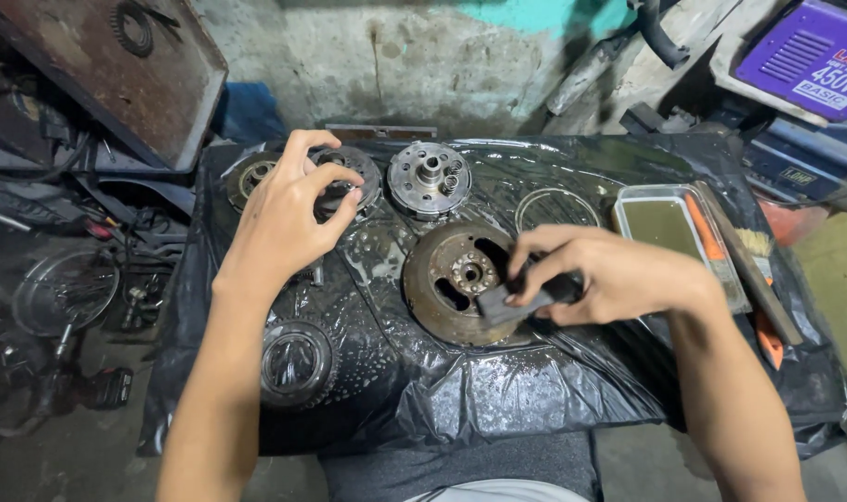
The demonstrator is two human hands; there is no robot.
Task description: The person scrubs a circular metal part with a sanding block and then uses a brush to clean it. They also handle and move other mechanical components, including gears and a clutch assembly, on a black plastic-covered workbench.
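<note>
While a small dark block is pinched between the thumb and curled fingers of the right hand, its lower end is held against the face of a rusty brown disc lying flat on the black plastic sheet, just right of the disc's hub. The grip on the block is closed and firm. The left hand is raised above the sheet with its fingers half curled and spread; the thumb and fingertips are set over a dark round toothed part at the rear, but whether anything is actually gripped cannot be told, since the palm hides the contact. Behind that hand, another rusty round part is partly covered by it. A bright metal hub plate with springs is seen at the rear centre, well apart from both hands, and a thin wire ring is laid just right of it. Near the front left edge of the sheet a dark ring-shaped part is resting. To the right, a shallow clear tray is placed beside an orange-handled tool and a paintbrush. The sheet is wet and glossy around the disc
</note>
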